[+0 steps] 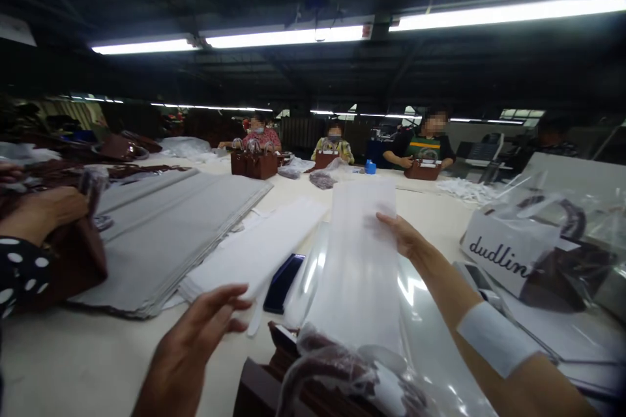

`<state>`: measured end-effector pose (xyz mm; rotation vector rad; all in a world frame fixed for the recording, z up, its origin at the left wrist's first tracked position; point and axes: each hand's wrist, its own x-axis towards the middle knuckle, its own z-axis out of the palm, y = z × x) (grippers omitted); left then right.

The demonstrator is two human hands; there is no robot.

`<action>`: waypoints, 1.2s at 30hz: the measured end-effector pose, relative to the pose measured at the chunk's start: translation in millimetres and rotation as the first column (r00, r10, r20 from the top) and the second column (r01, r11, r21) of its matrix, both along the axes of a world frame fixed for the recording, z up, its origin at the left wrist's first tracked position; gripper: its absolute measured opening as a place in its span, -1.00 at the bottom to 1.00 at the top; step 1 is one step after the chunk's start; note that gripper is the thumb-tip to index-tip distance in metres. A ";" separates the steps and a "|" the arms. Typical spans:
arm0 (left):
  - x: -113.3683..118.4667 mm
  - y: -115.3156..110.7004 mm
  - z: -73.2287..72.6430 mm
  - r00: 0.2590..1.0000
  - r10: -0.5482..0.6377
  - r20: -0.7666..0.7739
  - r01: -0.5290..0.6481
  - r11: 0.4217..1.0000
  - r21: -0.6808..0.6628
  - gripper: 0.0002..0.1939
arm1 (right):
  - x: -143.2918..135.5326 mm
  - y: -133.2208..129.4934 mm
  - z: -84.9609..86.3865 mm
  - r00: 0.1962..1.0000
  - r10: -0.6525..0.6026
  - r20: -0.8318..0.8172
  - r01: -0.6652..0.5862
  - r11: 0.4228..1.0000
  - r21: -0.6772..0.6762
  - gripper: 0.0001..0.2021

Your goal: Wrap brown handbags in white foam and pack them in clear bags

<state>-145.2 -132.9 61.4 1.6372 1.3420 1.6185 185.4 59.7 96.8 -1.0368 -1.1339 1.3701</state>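
In the head view my right hand [403,234] grips the right edge of a long white paper sheet [364,260], held up over the table. Its lower end hangs by a brown handbag [257,384] directly in front of me, whose handle [323,368] is wrapped in clear plastic. My left hand [193,339] is slightly blurred, fingers apart and empty, left of the bag. A dark phone [283,283] lies just beyond that hand, next to a stack of white paper strips [254,251]. Clear plastic [425,313] spreads under and beside the sheet.
At left, another person's hand [63,205], with a polka-dot sleeve [22,273], is at a brown bag [78,254] beside stacked grey sheets [186,221]. A plastic-wrapped bag with lettering [503,244] stands at right. Across the table, people handle brown handbags [254,164].
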 end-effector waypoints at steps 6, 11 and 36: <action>56.7 55.7 74.2 0.940 -0.206 0.272 0.265 0.943 -0.201 -0.09 | -59.4 -59.0 41.5 0.933 0.358 0.037 -0.359 0.923 0.137 -0.64; 82.1 57.0 89.2 0.768 -0.443 0.462 0.497 0.867 0.006 -0.20 | -86.5 -86.6 35.8 0.826 0.537 0.169 -0.562 0.803 0.196 -0.62; 91.5 22.8 83.3 0.864 -0.317 0.391 0.330 0.943 0.037 -0.64 | -81.0 -137.0 60.2 0.864 0.030 0.503 -0.318 0.807 0.497 -0.39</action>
